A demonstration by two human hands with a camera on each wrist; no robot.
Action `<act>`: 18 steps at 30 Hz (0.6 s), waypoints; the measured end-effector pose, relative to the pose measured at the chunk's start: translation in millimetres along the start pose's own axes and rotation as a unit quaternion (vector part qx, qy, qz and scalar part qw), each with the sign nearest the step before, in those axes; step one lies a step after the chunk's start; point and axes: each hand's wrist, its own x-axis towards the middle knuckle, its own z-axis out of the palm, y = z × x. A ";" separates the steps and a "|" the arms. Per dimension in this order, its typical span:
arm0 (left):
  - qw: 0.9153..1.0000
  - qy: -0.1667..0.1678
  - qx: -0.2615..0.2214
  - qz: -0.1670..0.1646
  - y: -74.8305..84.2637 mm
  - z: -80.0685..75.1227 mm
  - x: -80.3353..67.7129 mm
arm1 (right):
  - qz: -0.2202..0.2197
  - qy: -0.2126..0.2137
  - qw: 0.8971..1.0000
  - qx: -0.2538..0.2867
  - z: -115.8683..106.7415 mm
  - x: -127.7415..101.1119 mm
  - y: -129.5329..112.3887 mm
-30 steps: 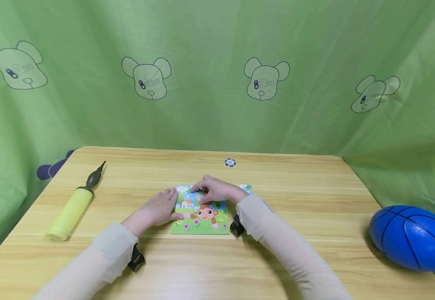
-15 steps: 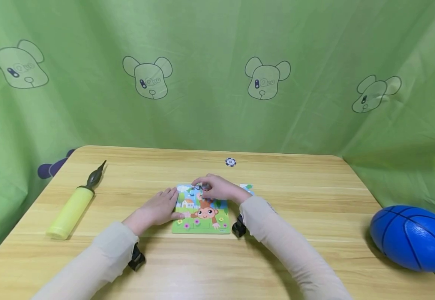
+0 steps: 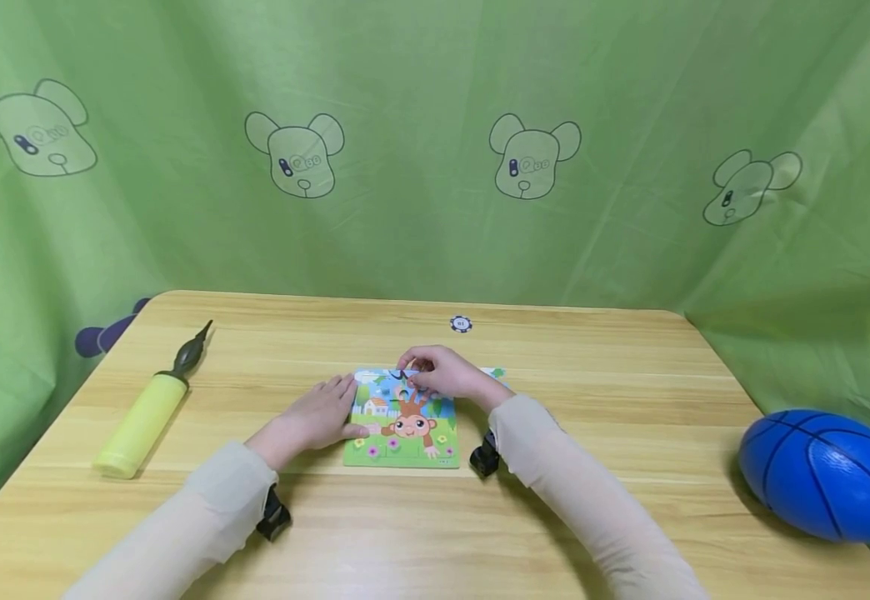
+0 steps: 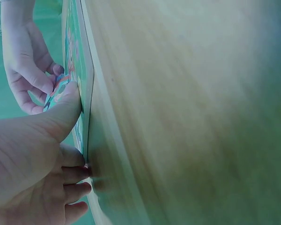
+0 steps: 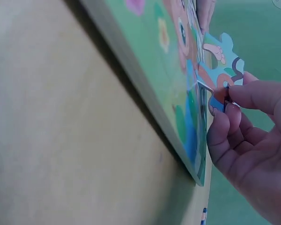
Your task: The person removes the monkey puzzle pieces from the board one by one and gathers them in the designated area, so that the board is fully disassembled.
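A square jigsaw puzzle [image 3: 402,454] with a monkey, a house and flowers lies on the table in the head view. At its left edge rests my left hand [image 3: 320,414], fingers extended along the side and thumb over the picture. My right hand [image 3: 442,372] is over the upper part, pinching a puzzle piece [image 5: 220,70] between thumb and fingers. In the right wrist view that piece stands tilted up from the board, showing blue sky and a brown monkey part. The left wrist view shows the thumb [image 4: 68,110] lying on the board's face, with the tilted piece just beyond.
A yellow hand pump [image 3: 142,425] with a black nozzle lies at the left. The blue ball [image 3: 828,475] sits at the right edge. A round chip-like marker [image 3: 461,324] is near the back. Another printed piece [image 3: 497,372] shows partly behind my right wrist.
My right hand has moved slightly right and back, lifting the pinched puzzle piece at a tilt and uncovering more of the monkey picture. The left hand has stayed in place.
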 end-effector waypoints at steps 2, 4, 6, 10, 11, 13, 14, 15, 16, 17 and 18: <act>1.000 0.001 -0.001 0.001 0.1 0.2 0.6 | -0.005 0.006 1.000 0.000 -1.6 -1.3 0.2; 1.000 0.000 0.003 0.002 0.5 0.6 1.3 | -0.007 0.017 1.000 -0.001 -4.3 -3.0 -0.1; 1.000 0.001 0.004 0.004 0.5 1.1 1.9 | -0.006 0.033 0.999 -0.009 -8.4 -5.4 -1.1; 1.000 0.003 0.004 0.006 0.7 1.3 0.9 | -0.009 0.066 0.998 -0.009 -21.2 -12.4 1.4; 1.000 0.003 0.004 0.005 0.9 1.1 0.4 | -0.012 0.074 0.997 -0.008 -24.7 -15.0 2.8; 1.000 0.002 0.004 0.004 1.2 0.8 -0.4 | -0.017 0.085 0.996 -0.006 -32.6 -21.8 6.2; 1.000 0.002 0.003 0.005 1.4 0.6 -0.7 | -0.017 0.091 0.996 -0.009 -36.7 -25.8 7.7; 1.000 0.001 0.001 0.005 1.6 0.3 -1.0 | -0.016 0.096 0.995 -0.008 -41.0 -30.2 9.4; 1.000 0.000 0.001 0.003 1.9 0.0 -1.1 | -0.013 0.099 0.995 -0.006 -45.3 -34.9 11.1; 1.000 0.000 0.000 0.003 2.1 -0.2 -1.4 | -0.010 0.103 0.995 -0.006 -49.8 -39.5 12.8; 1.000 0.000 -0.001 0.003 2.1 -0.3 -1.5 | -0.006 0.106 0.994 -0.008 -54.2 -44.5 14.6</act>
